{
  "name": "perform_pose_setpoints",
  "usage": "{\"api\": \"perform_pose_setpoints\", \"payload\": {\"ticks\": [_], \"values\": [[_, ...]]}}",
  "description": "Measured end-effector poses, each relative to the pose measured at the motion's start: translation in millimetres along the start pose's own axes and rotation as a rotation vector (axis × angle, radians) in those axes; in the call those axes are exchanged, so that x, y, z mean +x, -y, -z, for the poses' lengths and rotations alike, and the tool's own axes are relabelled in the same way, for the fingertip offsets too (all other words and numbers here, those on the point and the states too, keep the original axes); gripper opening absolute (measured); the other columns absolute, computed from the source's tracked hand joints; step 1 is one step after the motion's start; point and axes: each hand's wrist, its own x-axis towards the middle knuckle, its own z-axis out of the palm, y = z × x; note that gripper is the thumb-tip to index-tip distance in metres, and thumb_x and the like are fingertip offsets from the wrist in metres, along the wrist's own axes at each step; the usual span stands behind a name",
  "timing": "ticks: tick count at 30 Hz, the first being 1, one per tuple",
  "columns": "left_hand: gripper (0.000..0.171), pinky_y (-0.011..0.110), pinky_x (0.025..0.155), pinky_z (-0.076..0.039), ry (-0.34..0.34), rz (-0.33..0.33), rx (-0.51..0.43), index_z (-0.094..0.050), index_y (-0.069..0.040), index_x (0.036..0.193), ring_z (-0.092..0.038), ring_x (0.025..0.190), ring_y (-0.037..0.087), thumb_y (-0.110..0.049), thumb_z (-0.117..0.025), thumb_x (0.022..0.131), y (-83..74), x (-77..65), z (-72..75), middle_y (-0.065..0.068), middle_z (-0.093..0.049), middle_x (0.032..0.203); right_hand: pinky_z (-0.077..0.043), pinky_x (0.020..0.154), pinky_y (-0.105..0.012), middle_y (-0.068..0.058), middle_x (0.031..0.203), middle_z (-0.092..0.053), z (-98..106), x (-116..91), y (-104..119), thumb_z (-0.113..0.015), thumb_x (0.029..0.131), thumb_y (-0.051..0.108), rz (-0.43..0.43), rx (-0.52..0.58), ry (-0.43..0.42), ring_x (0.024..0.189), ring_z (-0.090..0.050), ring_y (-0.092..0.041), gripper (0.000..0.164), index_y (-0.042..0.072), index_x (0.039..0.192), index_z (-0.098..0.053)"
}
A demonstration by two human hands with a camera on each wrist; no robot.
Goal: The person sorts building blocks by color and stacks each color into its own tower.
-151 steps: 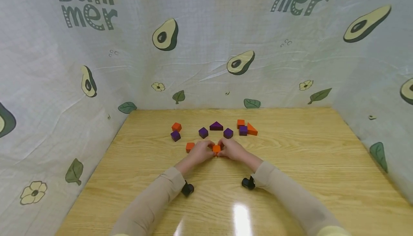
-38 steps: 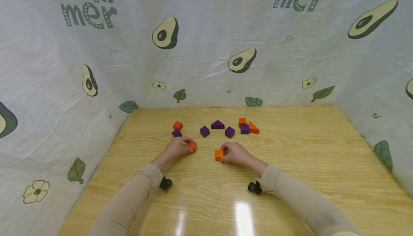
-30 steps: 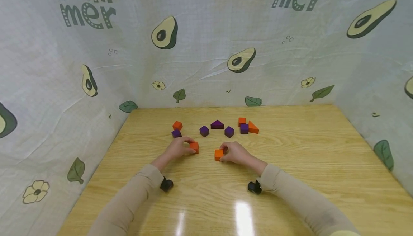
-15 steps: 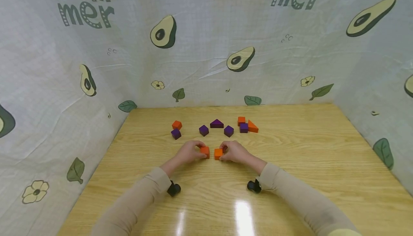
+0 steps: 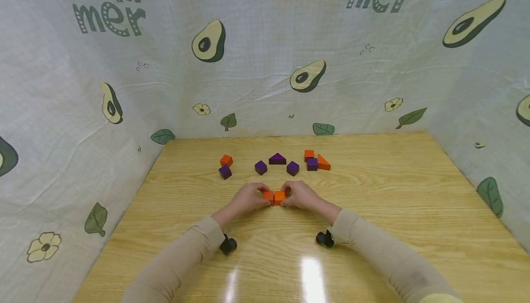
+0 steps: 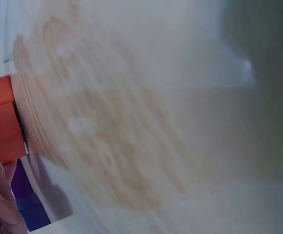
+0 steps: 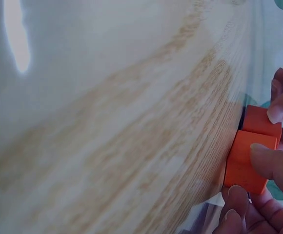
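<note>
Two orange cubes stand side by side near the table's middle, their faces touching or nearly so. My left hand [image 5: 248,198] pinches the left cube [image 5: 267,196] between thumb and fingers. From the other side, my right hand [image 5: 301,195] pinches the right cube [image 5: 279,197]. Close up in the right wrist view, the right thumb presses the front of the nearer cube [image 7: 249,163], and left-hand fingers touch the farther cube [image 7: 261,121]. The left wrist view catches both cubes only at its left edge, partly cut off.
Behind the hands lie a purple triangular block [image 5: 277,159] and two purple cubes, left [image 5: 261,167] and right [image 5: 292,168]. Further left, an orange cube [image 5: 226,160] sits by a purple cube [image 5: 225,172]. At right, an orange cube [image 5: 308,155], purple cube [image 5: 312,164] and orange triangle [image 5: 324,162] cluster.
My left hand has gripped the orange cube at left and slid it rightward to the other one. Earlier, both hands were at the single middle cube; the right hand keeps holding it.
</note>
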Motion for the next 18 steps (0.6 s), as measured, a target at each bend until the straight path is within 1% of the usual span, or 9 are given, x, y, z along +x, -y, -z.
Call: {"api": "perform_pose_setpoints", "payload": {"ticks": [4, 10, 18], "values": [[0.031, 0.035, 0.086, -0.045, 0.002, 0.009, 0.016, -0.066, -0.009, 0.104, -0.057, 0.094, 0.018, -0.020, -0.075, 0.076, 0.2, 1.6, -2.1, 0.005, -0.064, 0.103, -0.045, 0.073, -0.029, -0.002, 0.086, -0.064, -0.3, 0.3, 0.1, -0.078, 0.071, 0.016, 0.003, -0.006, -0.002, 0.073, -0.051, -0.012, 0.028, 0.007, 0.092, -0.062], [0.032, 0.037, 0.088, -0.044, 0.006, 0.020, 0.000, -0.066, -0.009, 0.104, -0.056, 0.096, 0.018, -0.021, -0.075, 0.076, 0.7, 1.8, -2.7, 0.005, -0.064, 0.103, -0.044, 0.072, -0.029, -0.001, 0.085, -0.064, -0.1, 0.4, 0.1, -0.078, 0.071, 0.016, 0.000, 0.003, 0.000, 0.072, -0.051, -0.012, 0.028, 0.007, 0.091, -0.062], [0.031, 0.037, 0.089, -0.044, 0.002, 0.026, -0.025, -0.066, -0.010, 0.103, -0.055, 0.096, 0.018, -0.022, -0.075, 0.076, 1.3, 2.2, -3.6, 0.004, -0.064, 0.102, -0.044, 0.072, -0.029, -0.002, 0.084, -0.064, -0.4, -0.4, -0.8, -0.078, 0.070, 0.016, 0.011, -0.015, -0.010, 0.072, -0.051, -0.012, 0.028, 0.007, 0.092, -0.062]]}}
